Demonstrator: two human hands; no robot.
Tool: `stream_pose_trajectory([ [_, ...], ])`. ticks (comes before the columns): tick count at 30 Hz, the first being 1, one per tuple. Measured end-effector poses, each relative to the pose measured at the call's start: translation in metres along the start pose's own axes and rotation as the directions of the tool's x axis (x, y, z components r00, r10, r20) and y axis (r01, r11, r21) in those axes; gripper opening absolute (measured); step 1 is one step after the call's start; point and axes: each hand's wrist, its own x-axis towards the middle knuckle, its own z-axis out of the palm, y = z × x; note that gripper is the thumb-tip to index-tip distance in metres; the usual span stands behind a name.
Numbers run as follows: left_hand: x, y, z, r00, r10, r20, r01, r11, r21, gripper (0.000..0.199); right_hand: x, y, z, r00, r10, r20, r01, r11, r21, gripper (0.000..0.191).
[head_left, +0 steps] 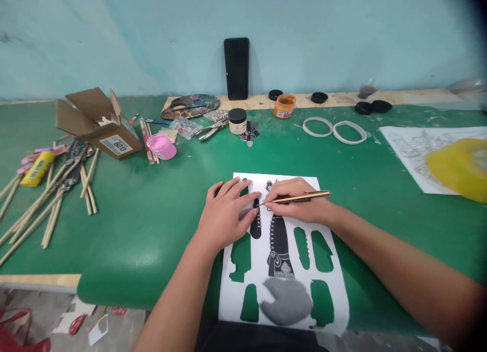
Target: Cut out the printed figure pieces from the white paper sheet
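Note:
A white printed sheet lies on the table in front of me. Several shapes are cut out of it, and green table shows through the holes. Black figure parts remain printed on it, among them a dark body piece, a narrow black strip and a grey rounded shape. My left hand rests flat on the sheet's left side, fingers spread around the strip. In a pinch, my right hand holds a slim gold pen-shaped tool, its tip beside the strip. Whether that tip is blade or nib, I cannot tell.
At the left are an open cardboard box, wooden sticks, a glue stick and a pink cup. Farther back stand a phone, a black-lidded jar and an orange paint jar. Yellow tape lies right.

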Motion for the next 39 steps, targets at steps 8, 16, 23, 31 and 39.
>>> stream_pose_trajectory([
  [8, 0.0, 0.0, 0.0, 1.0, -0.006, 0.004, 0.006, 1.0, 0.002, 0.034, 0.0, 0.001, 0.0, 1.0, -0.023, 0.003, 0.023, 1.0, 0.013, 0.009],
  [16, 0.0, -0.001, 0.001, 1.0, 0.002, -0.002, -0.002, 1.0, 0.0, 0.034, 0.0, 0.003, 0.0, 1.0, -0.029, 0.003, 0.029, 0.999, 0.039, 0.008],
  [23, 0.0, -0.001, 0.001, 1.0, 0.002, -0.006, -0.002, 1.0, -0.009, 0.035, -0.004, -0.002, 0.0, 0.991, 0.106, -0.081, -0.098, 0.99, 0.098, 0.008],
  [31, 0.0, 0.0, 0.0, 1.0, 0.005, 0.002, -0.005, 1.0, -0.008, 0.035, -0.005, -0.007, 0.005, 0.995, 0.08, -0.062, -0.08, 0.997, 0.007, 0.008],
  [39, -0.001, 0.0, 0.0, 1.0, 0.001, 0.004, -0.001, 1.0, -0.015, 0.035, -0.005, -0.003, 0.005, 0.995, 0.095, -0.034, -0.095, 0.995, 0.022, 0.008],
])
